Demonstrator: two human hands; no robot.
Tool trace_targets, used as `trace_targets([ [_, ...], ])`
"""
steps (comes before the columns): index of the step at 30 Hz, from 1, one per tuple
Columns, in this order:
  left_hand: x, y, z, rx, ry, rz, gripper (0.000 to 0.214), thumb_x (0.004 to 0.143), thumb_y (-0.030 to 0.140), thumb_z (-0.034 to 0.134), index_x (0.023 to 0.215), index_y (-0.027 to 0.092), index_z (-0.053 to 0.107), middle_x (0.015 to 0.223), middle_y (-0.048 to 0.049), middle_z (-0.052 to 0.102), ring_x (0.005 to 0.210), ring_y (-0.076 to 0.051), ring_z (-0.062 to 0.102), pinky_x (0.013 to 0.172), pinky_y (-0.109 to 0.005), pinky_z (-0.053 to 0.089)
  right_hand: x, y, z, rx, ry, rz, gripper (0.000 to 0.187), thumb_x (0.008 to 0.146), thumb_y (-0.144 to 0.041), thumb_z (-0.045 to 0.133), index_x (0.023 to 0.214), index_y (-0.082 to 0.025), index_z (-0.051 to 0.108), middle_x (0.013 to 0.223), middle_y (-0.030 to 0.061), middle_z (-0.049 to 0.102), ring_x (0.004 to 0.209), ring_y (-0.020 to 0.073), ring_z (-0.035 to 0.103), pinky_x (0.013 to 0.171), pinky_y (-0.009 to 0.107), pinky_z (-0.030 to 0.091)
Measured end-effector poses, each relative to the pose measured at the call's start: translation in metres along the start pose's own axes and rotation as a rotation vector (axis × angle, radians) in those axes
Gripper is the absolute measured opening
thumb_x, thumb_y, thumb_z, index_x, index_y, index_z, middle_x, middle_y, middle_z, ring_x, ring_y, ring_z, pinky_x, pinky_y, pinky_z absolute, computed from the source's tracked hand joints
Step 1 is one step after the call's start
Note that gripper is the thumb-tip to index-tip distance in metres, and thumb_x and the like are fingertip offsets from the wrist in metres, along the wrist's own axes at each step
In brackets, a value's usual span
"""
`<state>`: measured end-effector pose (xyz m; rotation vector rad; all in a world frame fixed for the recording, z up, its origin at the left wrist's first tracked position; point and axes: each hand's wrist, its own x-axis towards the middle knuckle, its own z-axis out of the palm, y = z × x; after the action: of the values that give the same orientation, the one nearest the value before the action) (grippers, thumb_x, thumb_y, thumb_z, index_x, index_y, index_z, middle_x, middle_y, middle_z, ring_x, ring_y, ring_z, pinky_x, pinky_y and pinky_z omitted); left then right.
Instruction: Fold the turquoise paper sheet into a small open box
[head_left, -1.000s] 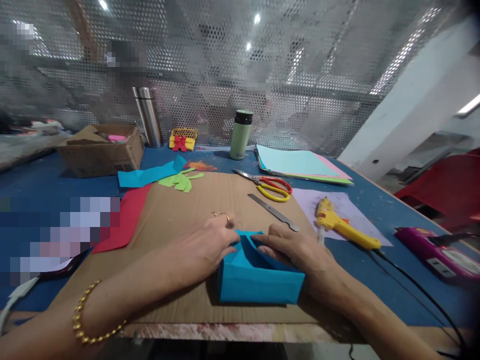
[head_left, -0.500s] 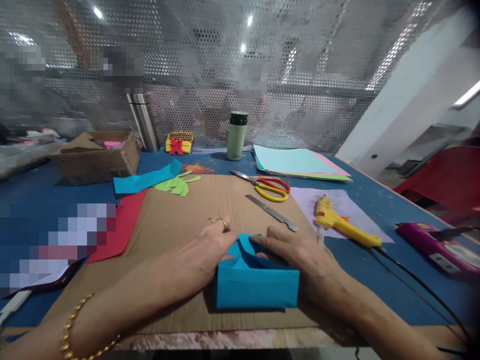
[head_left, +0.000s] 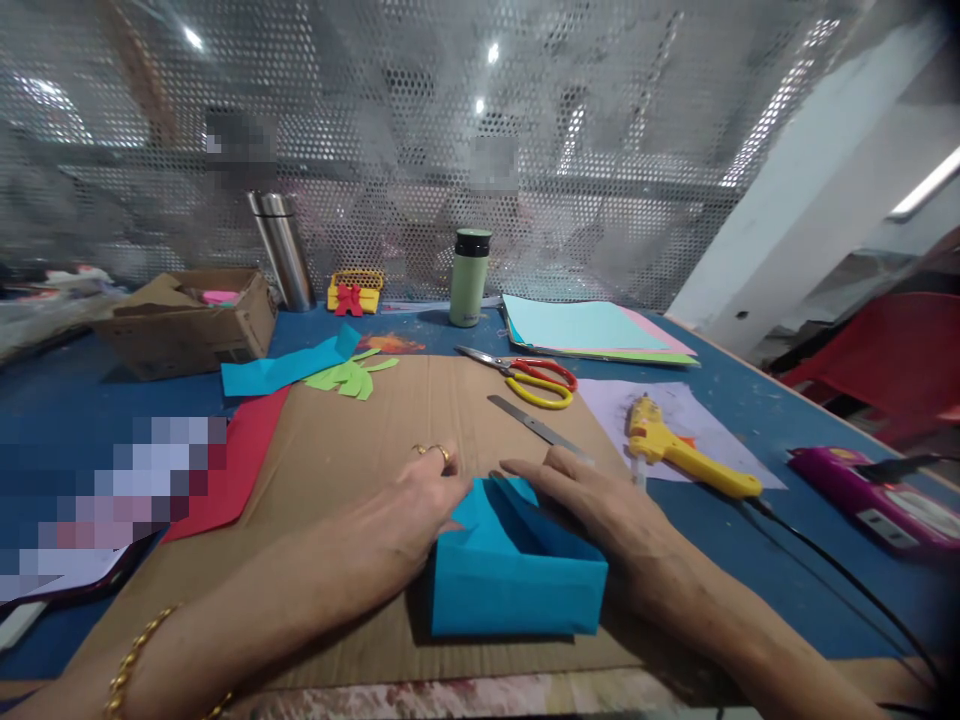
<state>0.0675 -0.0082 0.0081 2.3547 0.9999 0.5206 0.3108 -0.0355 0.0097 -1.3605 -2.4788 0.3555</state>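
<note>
A blue folded paper box (head_left: 517,590) stands on a sheet of brown cardboard (head_left: 375,420) in front of me. My left hand (head_left: 409,510), with rings on it, presses against the box's far left corner, fingers together on the paper. My right hand (head_left: 592,500) lies along the box's right wall, its fingers stretched over the far edge and touching the fold. Both hands rest on the paper box.
Beyond the box lie a metal ruler (head_left: 536,428), red-and-yellow scissors (head_left: 532,378), a yellow glue gun (head_left: 675,448) with a black cord, stacked coloured paper (head_left: 592,328), a green flask (head_left: 469,278), a steel flask (head_left: 281,250), a cardboard carton (head_left: 187,320) and paper scraps (head_left: 300,368).
The view has tipped a little. My right hand's fingers have stretched further over the box's far edge, and the inner flap lies flatter.
</note>
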Motion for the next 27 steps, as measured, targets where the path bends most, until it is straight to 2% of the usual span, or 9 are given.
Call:
trace_targets([
  [3, 0.002, -0.004, 0.002, -0.01, -0.081, -0.025, 0.015, 0.093, 0.029, 0.05, 0.093, 0.023, 0.064, 0.1, -0.0038, 0.056, 0.086, -0.018, 0.052, 0.075, -0.027, 0.043, 0.0, 0.0, -0.001, -0.038, -0.009, -0.028, 0.048, 0.091, -0.02, 0.057, 0.136, -0.037, 0.055, 0.095, 0.0027, 0.054, 0.078, 0.0146, 0.054, 0.06, 0.025, 0.038],
  [6, 0.004, -0.009, 0.003, -0.002, -0.096, -0.034, 0.019, 0.094, 0.033, 0.048, 0.091, 0.023, 0.063, 0.099, -0.0043, 0.055, 0.086, -0.018, 0.05, 0.073, -0.027, 0.043, 0.001, -0.003, -0.001, -0.039, -0.022, -0.042, 0.048, 0.091, -0.019, 0.058, 0.135, -0.039, 0.058, 0.091, 0.0015, 0.051, 0.077, 0.0136, 0.052, 0.061, 0.024, 0.037],
  [9, 0.005, -0.014, 0.001, 0.012, -0.111, 0.004, 0.019, 0.093, 0.036, 0.051, 0.088, 0.021, 0.062, 0.1, -0.0052, 0.053, 0.087, -0.019, 0.05, 0.074, -0.029, 0.044, 0.001, -0.005, -0.001, -0.04, -0.037, -0.03, 0.046, 0.09, -0.021, 0.059, 0.134, -0.036, 0.059, 0.092, 0.002, 0.05, 0.075, 0.014, 0.051, 0.06, 0.026, 0.036],
  [13, 0.007, -0.016, -0.004, 0.002, -0.113, 0.02, 0.011, 0.09, 0.03, 0.056, 0.091, 0.022, 0.063, 0.105, -0.0056, 0.053, 0.094, -0.02, 0.051, 0.081, -0.031, 0.045, 0.0, -0.006, 0.0, -0.034, -0.061, -0.023, 0.044, 0.09, -0.02, 0.057, 0.131, -0.033, 0.058, 0.094, 0.0033, 0.05, 0.077, 0.0155, 0.051, 0.062, 0.027, 0.036],
  [16, 0.007, -0.014, -0.006, -0.008, -0.112, -0.011, 0.012, 0.086, 0.025, 0.058, 0.095, 0.023, 0.065, 0.108, -0.0057, 0.055, 0.1, -0.021, 0.052, 0.085, -0.033, 0.045, 0.001, -0.009, -0.002, -0.034, -0.068, 0.0, 0.034, 0.089, -0.017, 0.057, 0.12, -0.027, 0.062, 0.094, 0.0036, 0.051, 0.076, 0.0148, 0.05, 0.06, 0.027, 0.034],
  [19, 0.007, -0.013, -0.005, -0.041, -0.069, -0.088, 0.018, 0.083, 0.021, 0.057, 0.099, 0.022, 0.065, 0.108, -0.0053, 0.057, 0.099, -0.021, 0.054, 0.087, -0.035, 0.045, 0.002, -0.012, -0.004, -0.039, -0.063, 0.017, 0.018, 0.087, -0.018, 0.058, 0.104, -0.022, 0.066, 0.091, 0.0037, 0.052, 0.073, 0.0139, 0.049, 0.057, 0.026, 0.032],
  [23, 0.009, -0.017, -0.002, -0.155, 0.06, -0.171, 0.027, 0.081, 0.014, 0.052, 0.106, 0.022, 0.06, 0.102, -0.0029, 0.062, 0.092, -0.018, 0.056, 0.083, -0.033, 0.046, 0.002, -0.013, -0.007, 0.003, -0.071, 0.024, 0.016, 0.087, -0.016, 0.058, 0.101, -0.021, 0.065, 0.09, 0.0028, 0.052, 0.073, 0.0128, 0.05, 0.057, 0.025, 0.032],
  [27, 0.015, -0.021, 0.0, -0.145, 0.07, -0.191, 0.014, 0.081, 0.016, 0.054, 0.091, 0.019, 0.063, 0.095, -0.003, 0.065, 0.089, -0.018, 0.057, 0.079, -0.032, 0.044, 0.003, -0.01, -0.007, 0.033, -0.069, 0.013, 0.016, 0.086, -0.016, 0.059, 0.099, -0.022, 0.065, 0.089, 0.0021, 0.052, 0.072, 0.0121, 0.051, 0.055, 0.024, 0.029],
])
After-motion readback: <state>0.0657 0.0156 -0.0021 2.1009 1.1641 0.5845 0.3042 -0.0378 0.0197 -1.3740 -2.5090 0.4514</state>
